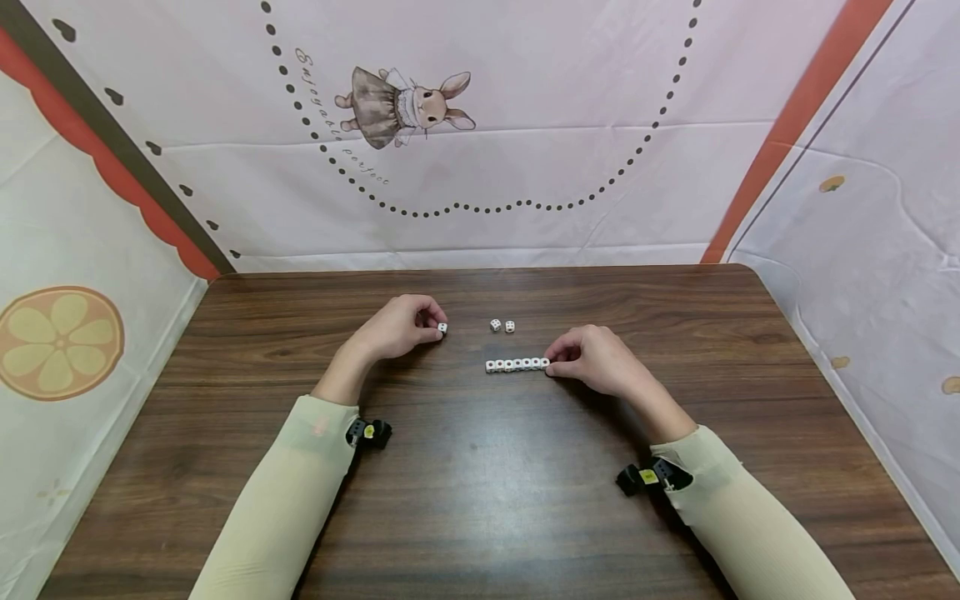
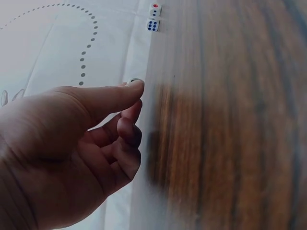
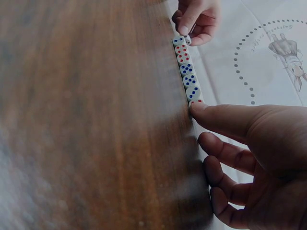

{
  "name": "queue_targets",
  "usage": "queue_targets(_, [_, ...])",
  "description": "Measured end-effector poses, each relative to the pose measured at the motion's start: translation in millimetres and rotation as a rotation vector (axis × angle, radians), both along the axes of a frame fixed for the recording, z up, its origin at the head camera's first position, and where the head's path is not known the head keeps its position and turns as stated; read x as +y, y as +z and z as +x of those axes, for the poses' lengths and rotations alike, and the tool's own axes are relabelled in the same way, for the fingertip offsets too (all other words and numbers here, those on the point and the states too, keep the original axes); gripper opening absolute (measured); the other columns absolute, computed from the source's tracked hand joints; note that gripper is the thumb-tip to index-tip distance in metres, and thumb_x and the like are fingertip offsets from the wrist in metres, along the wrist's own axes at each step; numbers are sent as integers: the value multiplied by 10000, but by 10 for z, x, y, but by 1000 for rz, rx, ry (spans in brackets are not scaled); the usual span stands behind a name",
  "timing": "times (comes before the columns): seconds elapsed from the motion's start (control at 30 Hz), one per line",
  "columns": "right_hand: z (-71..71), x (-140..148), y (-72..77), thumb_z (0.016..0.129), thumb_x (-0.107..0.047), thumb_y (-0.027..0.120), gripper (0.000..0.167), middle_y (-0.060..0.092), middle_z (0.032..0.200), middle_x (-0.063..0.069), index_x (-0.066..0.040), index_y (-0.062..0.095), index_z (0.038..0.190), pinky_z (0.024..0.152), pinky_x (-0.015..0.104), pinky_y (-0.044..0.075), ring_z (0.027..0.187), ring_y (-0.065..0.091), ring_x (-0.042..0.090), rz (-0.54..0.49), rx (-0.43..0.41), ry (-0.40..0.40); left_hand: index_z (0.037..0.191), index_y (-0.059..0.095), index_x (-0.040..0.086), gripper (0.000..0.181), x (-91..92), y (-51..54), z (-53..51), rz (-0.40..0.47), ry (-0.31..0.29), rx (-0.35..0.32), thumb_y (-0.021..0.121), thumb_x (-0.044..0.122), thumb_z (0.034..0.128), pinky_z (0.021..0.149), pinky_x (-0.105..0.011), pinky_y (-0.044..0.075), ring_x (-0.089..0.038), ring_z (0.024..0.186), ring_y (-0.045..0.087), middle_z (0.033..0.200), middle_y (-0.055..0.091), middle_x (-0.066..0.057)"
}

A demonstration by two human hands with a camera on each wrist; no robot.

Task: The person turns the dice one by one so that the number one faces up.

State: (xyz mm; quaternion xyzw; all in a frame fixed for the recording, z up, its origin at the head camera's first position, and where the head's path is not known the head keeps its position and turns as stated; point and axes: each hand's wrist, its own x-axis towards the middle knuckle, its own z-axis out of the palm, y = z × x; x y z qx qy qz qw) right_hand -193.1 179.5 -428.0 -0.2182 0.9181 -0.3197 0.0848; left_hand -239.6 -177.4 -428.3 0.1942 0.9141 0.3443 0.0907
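Between thumb and fingertips, my left hand (image 1: 400, 327) pinches a white die (image 1: 442, 328) left of the other dice. A straight row of dice (image 1: 517, 365), several white cubes side by side, stands on the table. At its right end, my right hand (image 1: 598, 360) pinches the last die (image 1: 545, 364) with thumb and index finger. In the right wrist view the thumb (image 3: 220, 117) covers most of that die. Two loose dice, one (image 1: 496, 325) slightly turned and another (image 1: 510, 327) beside it, lie behind the row, between the hands.
The brown wood-grain table (image 1: 480, 483) reaches back to a pale printed cloth (image 1: 540, 167) with a rabbit figure (image 1: 405, 108). Similar cloth hangs at the left and right sides. Each wrist carries a black camera strap.
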Motion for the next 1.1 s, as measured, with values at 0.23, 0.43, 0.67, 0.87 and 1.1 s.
queue_targets(0.23, [1, 6, 0, 897, -200, 876, 86, 715, 815, -97, -173, 831, 964, 725, 356, 492, 762, 618, 120, 3, -1, 0, 1051, 729, 91, 131, -4, -39, -6, -27, 5, 5, 813, 111, 953, 845, -387, 493, -181, 872, 642, 917, 705, -8])
queue_targets(0.43, [-1, 6, -9, 899, -195, 874, 83, 723, 821, -98, -170, 831, 965, 728, 355, 491, 765, 620, 116, -2, 1, 4, 1056, 726, 79, 134, -7, -57, -10, -33, 7, -2, 809, 94, 952, 861, -392, 495, -185, 868, 642, 903, 697, -8])
queue_targets(0.67, [0, -1, 5, 902, -192, 870, 79, 720, 825, -94, -169, 832, 968, 729, 359, 498, 769, 625, 121, -1, 3, 7, 1096, 696, 68, 273, 15, -33, 2, -51, 50, -11, 853, 210, 924, 853, -393, 486, -199, 865, 617, 927, 674, -31])
queue_targets(0.87, [-8, 0, -4, 903, -199, 871, 79, 733, 841, -104, -179, 834, 969, 738, 360, 499, 781, 629, 116, 7, 11, 9, 997, 669, 71, 405, 102, 15, 21, -144, 147, -12, 847, 423, 907, 766, -385, 499, -217, 804, 606, 914, 672, -58])
queue_targets(1.1, [-8, 0, -6, 903, -195, 871, 77, 732, 836, -101, -175, 833, 967, 734, 360, 499, 775, 629, 117, 6, 10, 10, 945, 674, 63, 342, 177, 37, 0, -220, 147, -3, 833, 365, 933, 772, -387, 508, -225, 813, 613, 920, 684, -65])
